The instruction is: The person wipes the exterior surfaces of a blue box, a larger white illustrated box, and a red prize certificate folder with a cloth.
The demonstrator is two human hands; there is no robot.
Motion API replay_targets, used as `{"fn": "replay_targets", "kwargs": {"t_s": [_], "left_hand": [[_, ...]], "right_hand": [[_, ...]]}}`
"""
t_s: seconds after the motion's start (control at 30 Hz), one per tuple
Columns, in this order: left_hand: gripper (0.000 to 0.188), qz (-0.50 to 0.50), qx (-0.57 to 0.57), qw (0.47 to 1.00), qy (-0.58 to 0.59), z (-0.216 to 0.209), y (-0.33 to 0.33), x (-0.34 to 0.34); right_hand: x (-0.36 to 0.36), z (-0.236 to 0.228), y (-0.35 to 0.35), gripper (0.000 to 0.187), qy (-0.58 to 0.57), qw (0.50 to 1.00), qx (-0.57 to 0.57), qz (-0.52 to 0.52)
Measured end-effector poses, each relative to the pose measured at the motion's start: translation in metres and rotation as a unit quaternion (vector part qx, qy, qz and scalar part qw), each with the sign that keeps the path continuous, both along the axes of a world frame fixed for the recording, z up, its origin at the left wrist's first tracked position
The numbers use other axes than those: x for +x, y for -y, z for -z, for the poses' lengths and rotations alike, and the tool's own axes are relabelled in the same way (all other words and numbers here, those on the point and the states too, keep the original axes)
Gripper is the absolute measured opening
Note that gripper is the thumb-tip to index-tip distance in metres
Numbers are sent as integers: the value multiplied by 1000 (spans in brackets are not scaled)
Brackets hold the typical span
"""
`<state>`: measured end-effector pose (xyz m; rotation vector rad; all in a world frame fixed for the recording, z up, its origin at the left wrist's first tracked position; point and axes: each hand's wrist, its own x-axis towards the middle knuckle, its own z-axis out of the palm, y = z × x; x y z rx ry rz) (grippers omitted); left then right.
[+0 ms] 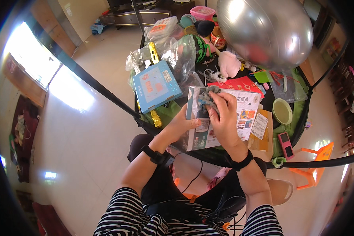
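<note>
With your left hand's [185,122] grip clamped on the flat box [249,104] before you, likely light, stiff and slick, hold its edges while your right hand [224,116] pinches the soft-looking grey cloth [205,98] against it.

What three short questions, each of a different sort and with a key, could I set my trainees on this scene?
1. Which hand holds the grey cloth?
2. True or false: in this view, the silver ball is to the right of the blue box.
3. Choose one. The left hand holds: A) the bowl; B) the package; C) the blue box.

Key: 1. The right hand. 2. True. 3. B.
</note>
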<state>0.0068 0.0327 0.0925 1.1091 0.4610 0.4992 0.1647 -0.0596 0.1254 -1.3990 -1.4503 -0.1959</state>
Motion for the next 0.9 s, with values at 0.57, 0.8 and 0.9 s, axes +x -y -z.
{"fn": "replay_targets", "kwargs": {"t_s": [0.57,0.8,0.9], "left_hand": [[62,7,-212,975,64,-12,-8,-9],[42,-164,-82,981,65,-25,-6,-6],[44,-188,-109,973,74,-19,-12,-10]], "right_hand": [[-27,-6,18,36,154,946,-175,-224],[-29,9,26,36,132,949,-176,-224],[-12,1,21,37,144,966,-140,-161]]}}
